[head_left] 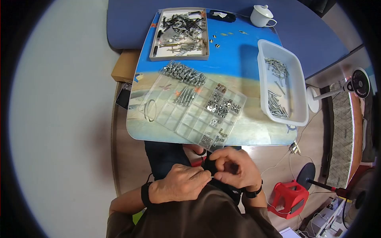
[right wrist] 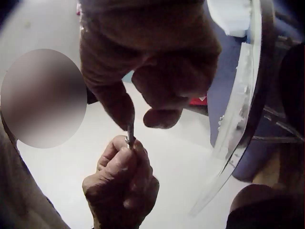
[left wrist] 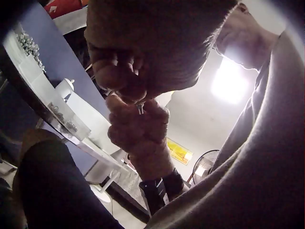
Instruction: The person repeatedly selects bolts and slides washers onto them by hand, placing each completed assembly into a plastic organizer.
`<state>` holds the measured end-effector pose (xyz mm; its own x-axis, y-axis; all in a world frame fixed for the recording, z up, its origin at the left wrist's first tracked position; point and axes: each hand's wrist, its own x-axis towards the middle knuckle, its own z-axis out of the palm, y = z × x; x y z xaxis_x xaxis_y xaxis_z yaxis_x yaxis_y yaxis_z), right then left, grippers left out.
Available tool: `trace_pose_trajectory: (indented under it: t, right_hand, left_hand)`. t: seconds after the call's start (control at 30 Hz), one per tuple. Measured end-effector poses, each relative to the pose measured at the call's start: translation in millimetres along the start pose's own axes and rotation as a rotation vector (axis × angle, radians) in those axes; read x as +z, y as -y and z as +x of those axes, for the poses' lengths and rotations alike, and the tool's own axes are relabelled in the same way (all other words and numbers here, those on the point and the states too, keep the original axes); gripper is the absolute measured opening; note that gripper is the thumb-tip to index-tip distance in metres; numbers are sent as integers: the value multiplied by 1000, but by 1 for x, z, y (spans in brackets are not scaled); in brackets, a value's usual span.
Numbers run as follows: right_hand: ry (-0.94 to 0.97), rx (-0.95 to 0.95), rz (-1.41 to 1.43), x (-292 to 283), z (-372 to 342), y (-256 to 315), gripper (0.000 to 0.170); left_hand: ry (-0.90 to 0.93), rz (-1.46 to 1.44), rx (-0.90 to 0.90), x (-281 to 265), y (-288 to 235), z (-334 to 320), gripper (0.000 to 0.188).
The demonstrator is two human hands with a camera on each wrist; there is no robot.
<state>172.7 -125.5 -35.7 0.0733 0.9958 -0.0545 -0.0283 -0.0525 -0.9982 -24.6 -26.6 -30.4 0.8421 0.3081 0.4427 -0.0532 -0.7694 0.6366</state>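
Observation:
A small metal screw-like piece (head_left: 212, 177) (left wrist: 140, 109) (right wrist: 129, 139) is pinched between the thumb and fingers of the left hand (head_left: 180, 184) (left wrist: 147, 52) (right wrist: 124, 183), above the lap. In the right wrist view it stands upright, with a wider ring partway along it. The right hand (head_left: 240, 168) (left wrist: 143, 131) (right wrist: 152, 62) is bent beside it, one fingertip at the piece's upper end and another fingertip held apart. Just beyond the hands, a clear compartment box (head_left: 190, 127) holds bolts, nuts and washers.
On the table (head_left: 254, 139) stand a shallow box (head_left: 152, 55) of mixed screws and a white bin (head_left: 303, 99) with long screws. A black case (head_left: 228, 18) and a lidded white cup (head_left: 260, 18) are at the back. A red stool (head_left: 283, 200) stands at the right.

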Motion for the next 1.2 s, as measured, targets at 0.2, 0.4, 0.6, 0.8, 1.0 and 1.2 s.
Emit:
trace_pose_trajectory:
  t: [0.2,0.4,0.6,0.8,1.0,1.2]
  right_hand:
    - [-114,56,-132,2,5,1,27]
    - [-240,95,-259,8,11,2,19]
    - [-138,-117,-266,2,-4,-3,8]
    - [-114,-41,-367,3,-22,-43,13]
    - [16,-88,-716,-3,-21,-78,14]
    - [8,-110,-649,-14,-19,-80,13]
  left_hand:
    - [56,28,-7,-4,-2,1,17]
    - [23,11,-4,-1,1,4,18]
    - [-132,83,-252,-29,17,17,10]
    - [-257,343,-503,-72,66,51,8]
    - [-226,379,-581,-65,111,78,16]
    - [-194,399,-645,-45,132,79,16]
